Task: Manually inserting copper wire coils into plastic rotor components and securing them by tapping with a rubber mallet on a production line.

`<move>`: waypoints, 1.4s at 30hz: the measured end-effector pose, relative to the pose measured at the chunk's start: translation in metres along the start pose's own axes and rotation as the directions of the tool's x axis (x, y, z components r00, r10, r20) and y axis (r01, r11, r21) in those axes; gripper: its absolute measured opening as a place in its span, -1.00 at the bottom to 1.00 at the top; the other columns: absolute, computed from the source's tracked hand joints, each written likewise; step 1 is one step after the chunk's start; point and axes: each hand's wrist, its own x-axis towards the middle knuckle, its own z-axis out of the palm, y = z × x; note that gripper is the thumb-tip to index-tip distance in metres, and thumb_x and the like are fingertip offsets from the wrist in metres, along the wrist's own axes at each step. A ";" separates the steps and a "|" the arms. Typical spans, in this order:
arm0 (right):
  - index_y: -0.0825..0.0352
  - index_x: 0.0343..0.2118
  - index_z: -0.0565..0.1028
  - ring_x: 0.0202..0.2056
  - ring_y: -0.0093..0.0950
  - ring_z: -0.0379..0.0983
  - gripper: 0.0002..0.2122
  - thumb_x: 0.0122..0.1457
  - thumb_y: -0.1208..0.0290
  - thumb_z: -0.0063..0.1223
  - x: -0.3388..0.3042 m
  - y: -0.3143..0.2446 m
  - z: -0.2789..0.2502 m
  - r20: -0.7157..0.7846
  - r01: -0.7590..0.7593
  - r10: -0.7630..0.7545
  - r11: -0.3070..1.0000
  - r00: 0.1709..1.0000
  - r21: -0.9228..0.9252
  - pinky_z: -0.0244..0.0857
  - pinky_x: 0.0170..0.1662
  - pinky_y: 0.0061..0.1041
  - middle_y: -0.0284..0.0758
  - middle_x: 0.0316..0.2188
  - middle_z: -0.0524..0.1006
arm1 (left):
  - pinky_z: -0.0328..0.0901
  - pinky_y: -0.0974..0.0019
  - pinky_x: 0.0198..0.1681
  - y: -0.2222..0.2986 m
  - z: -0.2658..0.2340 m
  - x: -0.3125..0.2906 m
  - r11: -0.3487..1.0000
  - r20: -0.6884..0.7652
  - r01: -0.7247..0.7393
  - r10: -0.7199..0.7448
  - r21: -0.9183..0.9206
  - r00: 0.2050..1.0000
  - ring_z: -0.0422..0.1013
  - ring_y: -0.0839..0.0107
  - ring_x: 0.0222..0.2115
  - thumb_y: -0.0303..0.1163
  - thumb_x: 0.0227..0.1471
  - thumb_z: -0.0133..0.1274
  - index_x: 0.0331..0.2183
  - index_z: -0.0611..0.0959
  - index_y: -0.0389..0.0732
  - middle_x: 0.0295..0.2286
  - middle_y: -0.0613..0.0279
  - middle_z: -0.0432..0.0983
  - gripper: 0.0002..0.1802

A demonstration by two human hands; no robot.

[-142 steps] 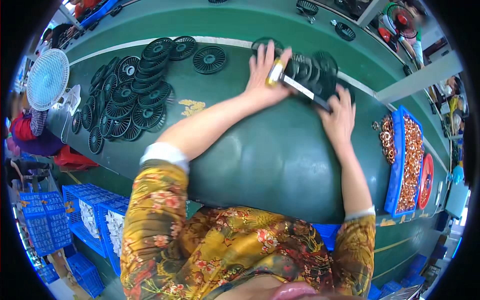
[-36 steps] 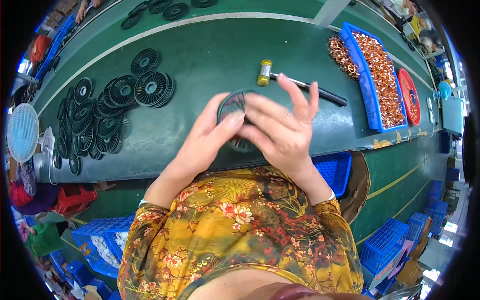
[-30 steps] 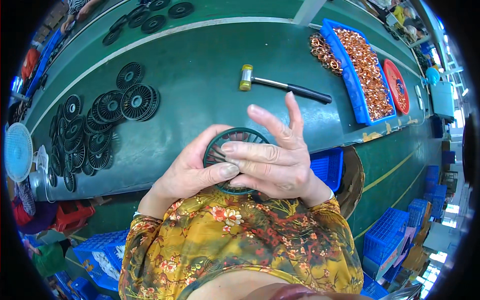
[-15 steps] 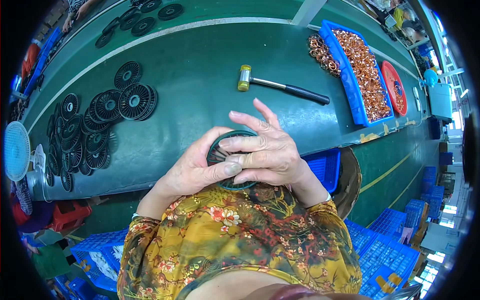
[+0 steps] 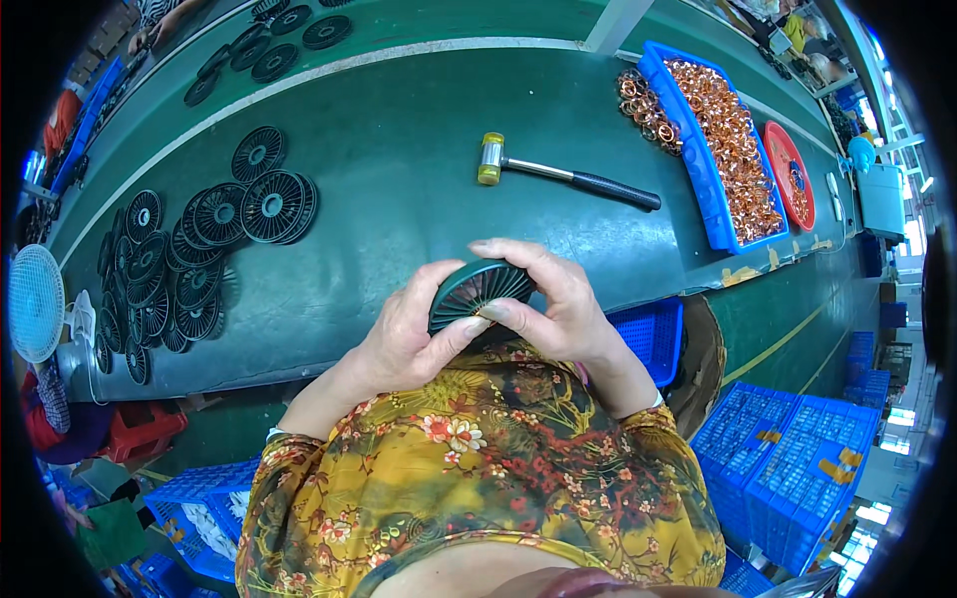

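A round, dark-green plastic grille with thin radial spokes (image 5: 483,287) is held in the air by both hands, in front of the flowered yellow-brown garment (image 5: 449,458), close to the near edge of the green work table (image 5: 399,189). By the left hand (image 5: 404,334) the left side of its rim is gripped, and by the right hand (image 5: 563,304) the right side. Both grips are closed around it, with the fingers bent at the rim and behind it; how far the fingertips reach at the back is hidden. The two thumbs are laid on the near part of the grille, with their tips just beside each other near its centre. Whether some small part is pressed under them cannot be told.

The disc is tilted, and its spoked face is turned toward the person. No hand is nearer to it, since it is shared between the two.

Beyond the hands, untouched, a hammer with a yellow-ended metal head and black grip (image 5: 558,174) is laid with its long axis mostly crosswise, head to the left, grip end to the right and slightly nearer. By the right hand it is approached more closely than by the left, but well apart. Farther right, loose copper-coloured rings (image 5: 646,110) are heaped against a long blue plastic tray (image 5: 692,149).
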 end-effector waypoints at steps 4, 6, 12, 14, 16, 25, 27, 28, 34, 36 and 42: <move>0.36 0.00 0.42 -0.09 -0.22 0.48 -0.58 0.04 0.47 0.19 0.005 0.007 0.001 -0.073 -0.019 0.016 0.999 0.997 -0.036 0.37 -0.07 -0.38 -0.12 -0.10 0.50 | 0.39 0.26 -0.21 0.004 0.003 0.006 0.994 -0.094 0.110 -0.111 -0.011 0.989 0.53 0.20 -0.26 -0.35 0.07 0.12 -0.01 0.32 -0.32 -0.27 0.00 0.52 -0.49; 0.34 -0.10 0.49 -0.11 -0.22 0.46 -0.61 -0.05 0.45 0.27 0.015 0.011 -0.002 -0.163 0.138 -0.180 0.961 0.970 -0.240 0.36 -0.07 -0.35 -0.15 -0.15 0.50 | 0.36 0.32 -0.15 0.006 0.006 0.013 0.957 -0.154 0.229 -0.256 -0.176 0.954 0.49 0.35 -0.22 -0.33 0.12 0.08 -0.01 0.32 -0.32 -0.26 0.07 0.52 -0.52; 0.24 -0.46 0.47 -0.28 -0.36 0.40 -0.82 -0.12 0.46 0.26 0.017 0.013 -0.006 0.134 0.391 -0.391 0.709 0.910 -0.587 0.30 -0.12 -0.29 -0.37 -0.39 0.46 | 0.28 0.41 -0.14 -0.002 0.009 0.017 0.927 -0.207 0.241 -0.306 -0.286 0.929 0.34 0.54 -0.27 -0.25 0.24 -0.08 -0.04 0.36 -0.31 -0.28 0.21 0.44 -0.62; 0.25 -0.45 0.46 -0.31 -0.36 0.41 -0.82 -0.13 0.47 0.26 0.015 0.014 -0.003 0.102 0.394 -0.416 0.714 0.903 -0.579 0.29 -0.14 -0.30 -0.37 -0.42 0.46 | 0.27 0.43 -0.18 -0.004 0.010 0.018 0.938 -0.242 0.205 -0.276 -0.281 0.930 0.31 0.55 -0.29 -0.22 0.26 -0.12 -0.06 0.38 -0.30 -0.30 0.24 0.43 -0.63; 0.27 -0.44 0.45 -0.39 -0.35 0.42 -0.80 -0.12 0.48 0.28 0.013 0.016 0.001 0.010 0.391 -0.473 0.715 0.881 -0.580 0.29 -0.24 -0.34 -0.37 -0.48 0.47 | 0.20 0.53 -0.14 -0.001 0.009 0.016 0.892 -0.222 0.299 -0.384 -0.339 0.896 0.28 0.64 -0.27 -0.26 0.28 -0.18 -0.07 0.43 -0.32 -0.26 0.33 0.41 -0.66; 0.24 -0.44 0.46 -0.42 -0.38 0.42 -0.79 -0.12 0.44 0.32 0.002 0.020 0.022 -0.190 0.269 -0.441 0.779 0.877 -0.566 0.24 -0.36 -0.41 -0.39 -0.48 0.48 | 0.25 0.43 -0.26 -0.002 0.013 0.013 0.914 -0.286 0.245 -0.341 -0.323 0.896 0.29 0.57 -0.37 -0.26 0.25 -0.13 -0.06 0.38 -0.28 -0.39 0.28 0.39 -0.67; 0.23 -0.47 0.46 -0.40 -0.37 0.41 -0.80 -0.13 0.47 0.31 0.005 0.023 0.027 -0.208 0.257 -0.455 0.761 0.866 -0.596 0.23 -0.35 -0.41 -0.39 -0.47 0.47 | 0.26 0.41 -0.24 0.000 0.015 0.015 0.914 -0.298 0.260 -0.354 -0.311 0.887 0.31 0.53 -0.35 -0.29 0.23 -0.12 -0.04 0.37 -0.28 -0.38 0.25 0.41 -0.67; 0.23 -0.47 0.47 -0.40 -0.35 0.41 -0.82 -0.12 0.49 0.29 0.005 0.021 0.028 -0.220 0.218 -0.427 0.763 0.877 -0.609 0.23 -0.35 -0.38 -0.38 -0.47 0.47 | 0.27 0.38 -0.22 0.001 0.017 0.018 0.915 -0.307 0.269 -0.359 -0.300 0.881 0.34 0.49 -0.33 -0.33 0.21 -0.10 -0.03 0.36 -0.27 -0.37 0.23 0.43 -0.66; 0.29 -0.50 0.43 -0.44 -0.28 0.40 -0.89 -0.11 0.46 0.11 0.012 0.025 0.023 -0.249 0.130 -0.389 0.727 0.887 -0.674 0.28 -0.38 -0.30 -0.27 -0.51 0.43 | 0.20 0.28 0.05 -0.023 0.025 0.024 0.923 -0.336 0.320 -0.377 -0.213 0.863 0.29 0.31 -0.05 -0.52 0.12 -0.11 0.06 0.27 -0.38 -0.05 0.04 0.31 -0.54; 0.31 -0.49 0.40 -0.46 -0.32 0.34 -0.87 -0.08 0.45 0.12 0.012 0.024 0.023 -0.240 0.136 -0.412 0.700 0.879 -0.701 0.21 -0.39 -0.35 -0.31 -0.54 0.36 | 0.24 0.36 -0.03 -0.033 0.018 0.020 0.829 -0.275 0.383 -0.511 -0.407 0.814 0.29 0.38 -0.08 -0.48 0.16 -0.14 0.05 0.28 -0.35 -0.06 0.13 0.30 -0.59; 0.37 -0.41 0.40 -0.38 -0.32 0.35 -0.82 -0.05 0.48 0.16 -0.001 0.015 0.031 -0.340 0.125 -0.442 0.742 0.830 -0.659 0.21 -0.34 -0.38 -0.30 -0.45 0.38 | 0.25 0.38 -0.08 -0.026 0.018 0.012 0.809 -0.226 0.352 -0.496 -0.470 0.838 0.29 0.40 -0.12 -0.43 0.19 -0.16 0.08 0.25 -0.35 -0.08 0.12 0.30 -0.56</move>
